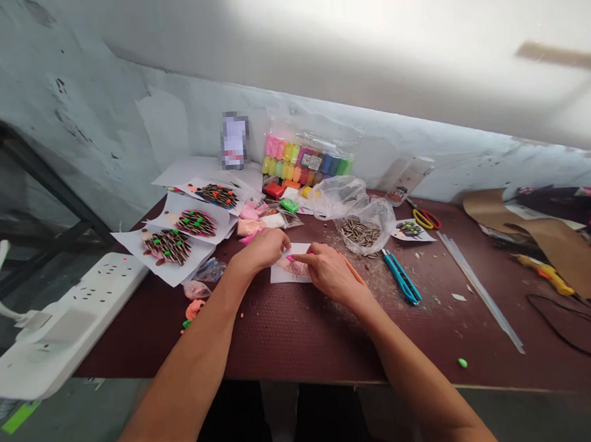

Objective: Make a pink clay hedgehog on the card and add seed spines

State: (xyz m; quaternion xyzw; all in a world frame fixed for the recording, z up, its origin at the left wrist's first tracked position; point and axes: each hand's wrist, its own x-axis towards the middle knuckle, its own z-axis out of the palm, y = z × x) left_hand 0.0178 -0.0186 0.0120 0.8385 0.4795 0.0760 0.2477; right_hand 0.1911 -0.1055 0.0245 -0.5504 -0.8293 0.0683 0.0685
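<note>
A small white paper (279,275) with a printed pinkish outline lies on the table in front of me. A bit of bright pink clay (291,257) sits on its upper part. My left hand (268,247) is at the paper's upper left edge, fingers closed; what they pinch, if anything, is hidden. From the right, my right hand (332,267) rests over the paper, its index finger stretched out to the pink clay and touching it. An orange pencil (353,269) lies beside and partly under the right hand.
Finished hedgehog pictures (169,245) lie at left, near a white power strip (95,306). Behind are clay packs (305,164) and a bag of seeds (359,234). To the right lie a blue cutter (402,278), scissors (425,218), glue sticks (483,293) and a yellow glue gun (546,272).
</note>
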